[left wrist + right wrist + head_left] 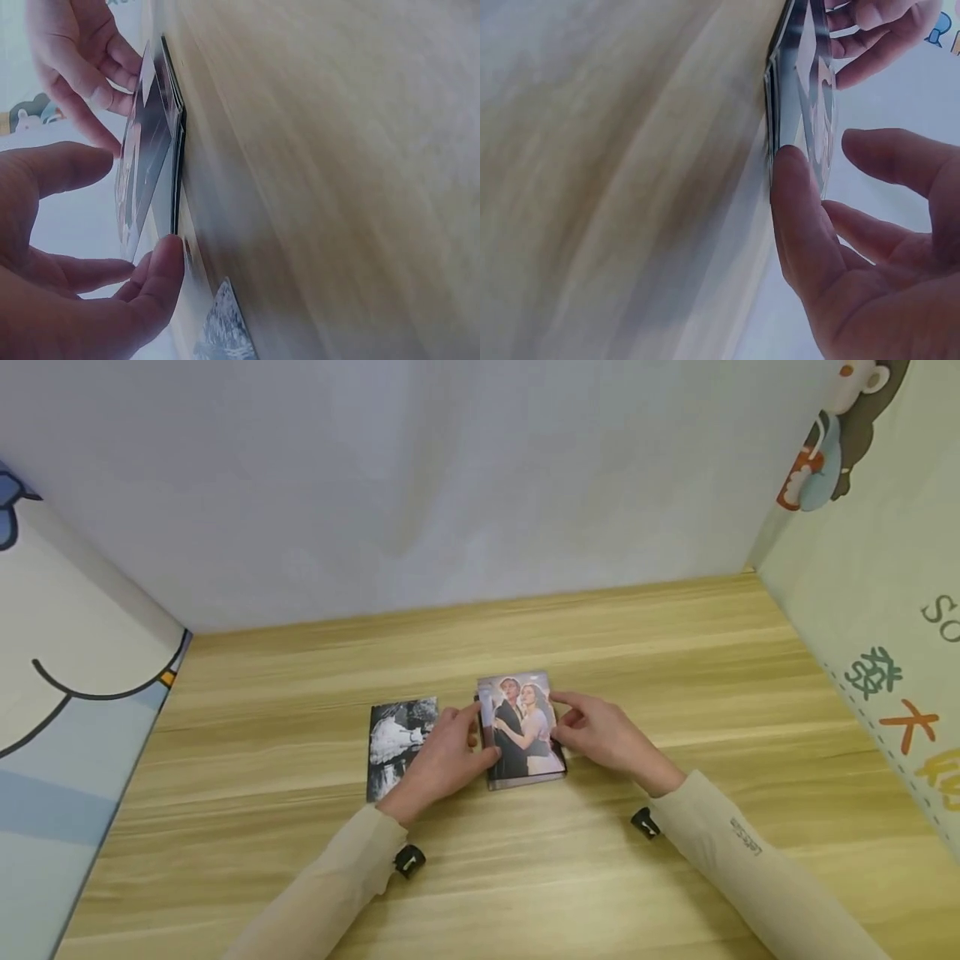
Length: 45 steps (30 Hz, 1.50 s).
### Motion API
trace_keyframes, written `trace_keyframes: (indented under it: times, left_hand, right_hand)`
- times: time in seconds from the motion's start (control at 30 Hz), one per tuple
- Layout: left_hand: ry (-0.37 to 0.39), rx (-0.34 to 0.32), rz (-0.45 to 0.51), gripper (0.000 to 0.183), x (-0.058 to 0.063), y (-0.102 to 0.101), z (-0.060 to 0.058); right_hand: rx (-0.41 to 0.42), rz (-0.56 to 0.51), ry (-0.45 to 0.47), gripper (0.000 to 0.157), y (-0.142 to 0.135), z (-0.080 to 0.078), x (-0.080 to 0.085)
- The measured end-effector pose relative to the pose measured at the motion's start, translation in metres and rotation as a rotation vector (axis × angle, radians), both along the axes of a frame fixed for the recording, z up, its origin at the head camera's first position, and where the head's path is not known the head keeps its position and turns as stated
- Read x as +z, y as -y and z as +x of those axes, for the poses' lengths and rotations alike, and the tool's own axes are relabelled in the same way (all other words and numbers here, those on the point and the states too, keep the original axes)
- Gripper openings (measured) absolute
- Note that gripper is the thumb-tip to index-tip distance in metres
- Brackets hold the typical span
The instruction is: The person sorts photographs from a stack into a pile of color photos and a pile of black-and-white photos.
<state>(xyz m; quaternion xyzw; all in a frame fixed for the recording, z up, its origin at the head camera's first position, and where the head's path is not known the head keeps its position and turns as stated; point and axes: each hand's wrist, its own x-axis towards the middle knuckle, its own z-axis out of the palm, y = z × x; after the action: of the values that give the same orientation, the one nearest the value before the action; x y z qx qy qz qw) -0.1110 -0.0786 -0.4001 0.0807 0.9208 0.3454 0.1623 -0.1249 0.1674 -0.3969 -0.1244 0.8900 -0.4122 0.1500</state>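
Note:
A colour photo card [525, 727] of a couple lies between both hands, over a small stack of cards [178, 127]. In the left wrist view it sits tilted, with a gap above the stack's dark edges. My left hand [448, 752] holds its left edge, thumb near the front corner and fingertips along the side. My right hand [603, 731] grips the right edge, index finger at the far corner and thumb lower down. Beside my left hand lies a black-and-white photo card [393, 739], partly hidden by that hand.
The wood-grain table [675, 652] spreads around the cards. A pale wall [375, 485] stands behind it, and printed panels with cartoons and lettering border both sides. Small black devices [409, 860] sit at both wrists, by the light sleeves.

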Motion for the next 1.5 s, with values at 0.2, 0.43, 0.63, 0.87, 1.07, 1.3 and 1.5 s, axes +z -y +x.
trace_keyframes:
  times: [0.2, 0.43, 0.63, 0.87, 1.07, 1.3, 1.5]
  left_hand:
    - [-0.026, 0.025, 0.123, 0.078, 0.001, 0.001, 0.004]
    - [-0.089, 0.063, 0.201, 0.069, -0.001, 0.001, 0.007]
    - [-0.101, 0.095, 0.246, 0.071, 0.000, -0.001, 0.012]
    - [-0.128, 0.128, 0.316, 0.071, 0.003, -0.007, 0.016]
    - [-0.128, 0.162, 0.346, 0.070, 0.006, -0.012, 0.018]
    - [-0.116, 0.172, 0.410, 0.072, 0.007, -0.016, 0.019]
    - [-0.119, 0.172, 0.480, 0.072, 0.010, -0.022, 0.021]
  right_hand:
    - [-0.012, -0.006, -0.013, 0.057, 0.000, 0.002, 0.002]
    - [-0.022, -0.040, -0.028, 0.059, 0.001, 0.006, 0.002]
    - [-0.053, -0.054, -0.036, 0.060, 0.001, 0.008, 0.001]
    - [-0.074, -0.089, -0.049, 0.059, -0.004, 0.010, 0.004]
    - [-0.078, -0.116, -0.049, 0.058, -0.009, 0.012, 0.009]
    - [-0.086, -0.128, -0.051, 0.059, -0.015, 0.014, 0.015]
    - [-0.098, -0.155, -0.041, 0.059, -0.021, 0.017, 0.021]
